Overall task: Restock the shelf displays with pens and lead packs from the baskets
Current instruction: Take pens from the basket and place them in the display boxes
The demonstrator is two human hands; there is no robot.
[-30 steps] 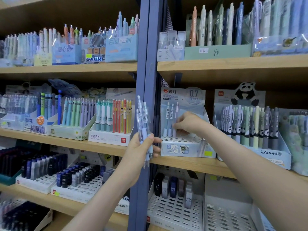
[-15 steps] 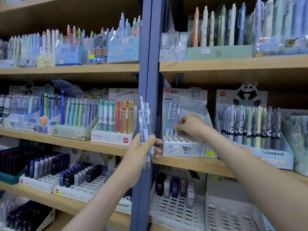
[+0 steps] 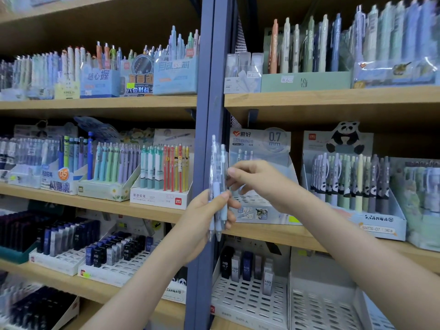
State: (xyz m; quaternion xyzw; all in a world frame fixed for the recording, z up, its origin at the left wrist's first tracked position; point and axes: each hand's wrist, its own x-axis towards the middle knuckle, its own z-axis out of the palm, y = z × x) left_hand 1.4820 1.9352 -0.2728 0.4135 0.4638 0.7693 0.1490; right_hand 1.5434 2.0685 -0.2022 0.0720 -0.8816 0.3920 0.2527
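Several pens point(image 3: 217, 167) — upright in left hand point(image 3: 202, 220) grip; right hand point(image 3: 259, 181) touching them; hold unclear

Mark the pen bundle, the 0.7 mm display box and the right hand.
pen bundle point(image 3: 217, 167): head view, on the clear upper barrels.
0.7 mm display box point(image 3: 260, 142): head view, on its printed header card.
right hand point(image 3: 259, 181): head view, on the back of the hand.

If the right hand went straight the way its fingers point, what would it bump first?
Most likely the bunch of clear pens that the left hand grips upright. The right hand points left at them, fingertips nearly touching, though depth is hard to judge.
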